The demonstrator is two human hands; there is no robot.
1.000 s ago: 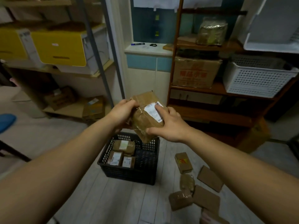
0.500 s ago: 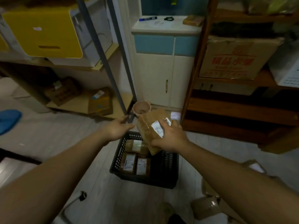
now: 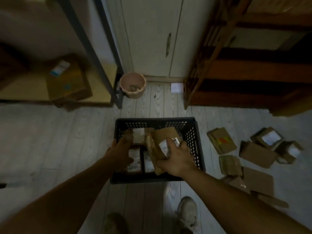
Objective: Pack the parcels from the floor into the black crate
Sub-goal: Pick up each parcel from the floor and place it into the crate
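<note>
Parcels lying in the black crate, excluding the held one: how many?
3 parcels: one far left, two side by side nearer; the held parcel, left hand and right hand may hide others.

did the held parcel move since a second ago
Yes: the parcel dropped from above the rim of the black crate to inside it.

Pink pot point(image 3: 132, 86) by white cabinet point(image 3: 152, 36) — wooden shelves point(image 3: 253, 68) right

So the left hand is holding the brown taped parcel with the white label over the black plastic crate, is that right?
No. In the head view the right hand grips the brown taped parcel with the white label over the black plastic crate; the left hand only reaches in beside it.
</note>
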